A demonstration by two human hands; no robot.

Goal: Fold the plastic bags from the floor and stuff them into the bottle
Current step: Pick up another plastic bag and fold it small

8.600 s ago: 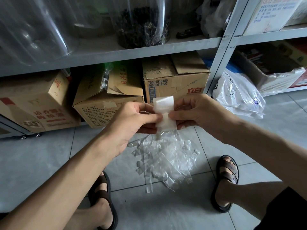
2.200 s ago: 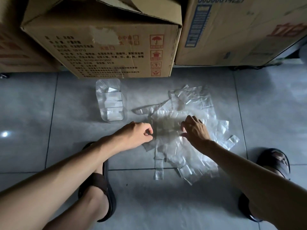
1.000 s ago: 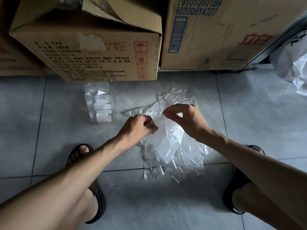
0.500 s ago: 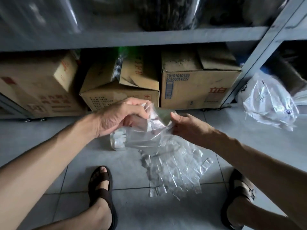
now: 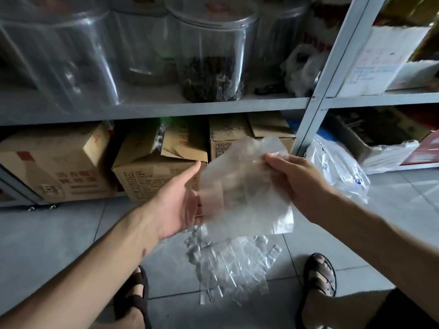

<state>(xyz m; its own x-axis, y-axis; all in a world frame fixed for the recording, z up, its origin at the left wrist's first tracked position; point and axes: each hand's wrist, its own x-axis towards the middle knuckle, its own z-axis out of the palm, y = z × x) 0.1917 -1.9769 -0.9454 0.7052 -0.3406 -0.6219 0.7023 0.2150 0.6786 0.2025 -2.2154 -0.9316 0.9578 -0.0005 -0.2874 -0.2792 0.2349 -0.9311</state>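
Observation:
A clear plastic bag [image 5: 247,191] hangs spread out in the air between my hands, in front of the low shelf. My right hand [image 5: 294,184] pinches its upper right corner between thumb and fingers. My left hand [image 5: 180,200] lies palm up with straight fingers under the bag's left side; those fingers show through the film. On the floor below lies a pile of several clear plastic bags [image 5: 228,264]. The bottle is hidden behind the raised bag and my hands.
Cardboard boxes [image 5: 154,174] stand under the grey metal shelf [image 5: 166,108], which carries large clear jars [image 5: 209,55]. A white plastic bag [image 5: 337,167] lies on the tiles at the right. My sandalled feet [image 5: 320,276] flank the pile.
The bag has been lifted higher and spread flat. My left hand let go of its pinch and now lies open under it. The view tilted up toward the shelves.

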